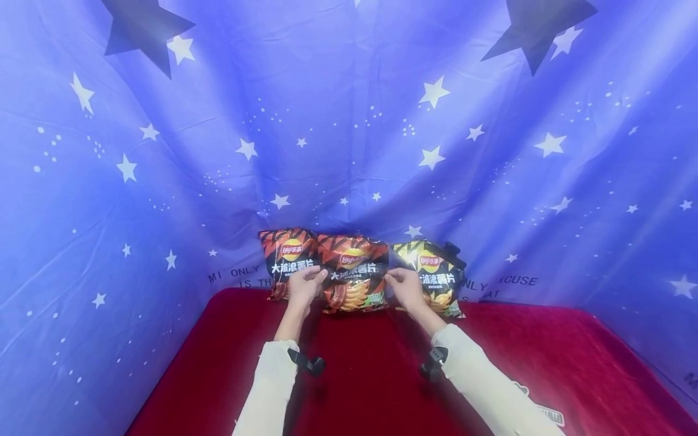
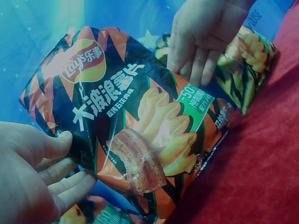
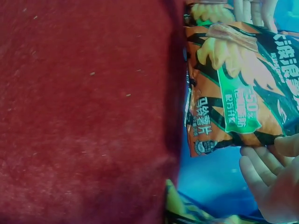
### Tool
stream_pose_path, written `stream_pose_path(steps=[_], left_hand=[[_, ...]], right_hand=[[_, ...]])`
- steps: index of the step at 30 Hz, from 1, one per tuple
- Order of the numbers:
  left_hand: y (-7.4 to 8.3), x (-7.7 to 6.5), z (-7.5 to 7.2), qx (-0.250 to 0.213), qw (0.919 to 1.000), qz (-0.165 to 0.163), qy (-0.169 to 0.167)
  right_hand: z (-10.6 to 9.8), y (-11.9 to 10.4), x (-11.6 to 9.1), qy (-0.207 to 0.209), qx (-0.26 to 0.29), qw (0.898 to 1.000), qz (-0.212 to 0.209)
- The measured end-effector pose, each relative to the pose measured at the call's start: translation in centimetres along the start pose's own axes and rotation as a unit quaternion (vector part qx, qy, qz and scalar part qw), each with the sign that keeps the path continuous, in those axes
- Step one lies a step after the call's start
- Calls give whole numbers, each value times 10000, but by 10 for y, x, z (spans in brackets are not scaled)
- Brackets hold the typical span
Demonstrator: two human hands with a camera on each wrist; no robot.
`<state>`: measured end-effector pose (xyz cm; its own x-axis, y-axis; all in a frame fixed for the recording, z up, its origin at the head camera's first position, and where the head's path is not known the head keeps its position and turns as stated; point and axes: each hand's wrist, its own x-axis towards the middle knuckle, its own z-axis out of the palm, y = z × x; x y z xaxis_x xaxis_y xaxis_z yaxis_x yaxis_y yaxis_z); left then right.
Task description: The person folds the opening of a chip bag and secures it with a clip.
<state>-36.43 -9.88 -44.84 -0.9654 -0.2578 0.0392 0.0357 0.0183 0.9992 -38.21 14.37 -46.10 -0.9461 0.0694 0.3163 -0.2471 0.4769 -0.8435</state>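
Observation:
Three Lay's potato chip bags stand side by side at the back of the table. The middle orange-and-black chip bag (image 1: 357, 293) is upright, with a bacon strip and chips printed on its front. My left hand (image 1: 305, 286) pinches its left edge, thumb on the front face. At the opposite edge my right hand (image 1: 406, 287) pinches it too, thumb in front and fingers behind, as the right wrist view shows. Partly behind my left hand is the left chip bag (image 1: 285, 242), of the same orange-and-black design. The yellow-and-black chip bag (image 1: 436, 293) stands right of the middle one, partly covered by my right hand.
A red velvet-like cloth (image 1: 354, 375) covers the table. Right behind the bags hangs a blue curtain (image 1: 349, 151) with printed stars, which also closes off both sides. Dark straps with small devices (image 1: 434, 358) sit on both wrists.

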Motion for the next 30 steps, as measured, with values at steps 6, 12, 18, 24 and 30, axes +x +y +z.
stream_pose_path(steps=[6,12,18,24,30], left_hand=[[22,-2,-5,14,9998,124,-137],[47,-6,-13,49,9982,282,-533],[64,-16,-19,24,9931,426,-1088],[71,-29,-24,320,9860,533,-1545],[71,-36,-29,831,9752,723,-1920]], right_hand=[[-22,-18,4,-299,-141,9994,-39],[-51,-42,4,-945,344,9949,28],[-82,-54,-3,-1347,1020,9856,33],[-105,-57,-13,-1664,839,9824,-125],[-118,-52,-28,-2130,470,9758,-141]])
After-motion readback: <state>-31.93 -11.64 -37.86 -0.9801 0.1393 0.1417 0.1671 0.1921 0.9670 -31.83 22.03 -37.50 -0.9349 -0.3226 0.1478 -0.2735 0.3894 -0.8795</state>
